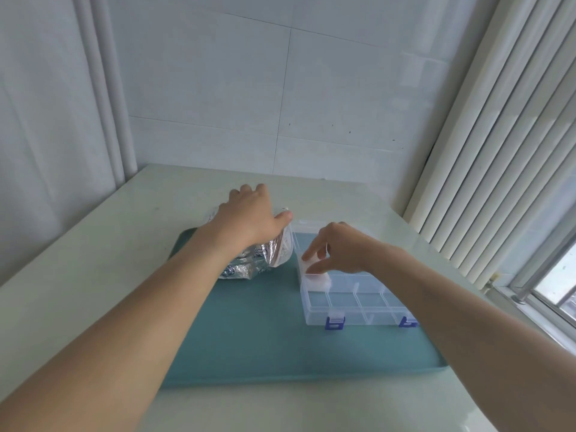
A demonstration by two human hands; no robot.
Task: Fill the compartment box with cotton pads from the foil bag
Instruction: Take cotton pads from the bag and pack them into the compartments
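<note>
A silver foil bag lies on the teal mat, left of the clear compartment box. My left hand rests on top of the bag, thumb at its upper edge. My right hand hovers over the box's far left compartments and pinches a white cotton pad between thumb and fingers. More white pads sit in the compartment just below it. The box's lid stands open at the back, and its other compartments look bare.
The box has two blue latches on its near wall. The mat lies on a pale table set against a tiled wall. Vertical blinds and a window frame stand at the right.
</note>
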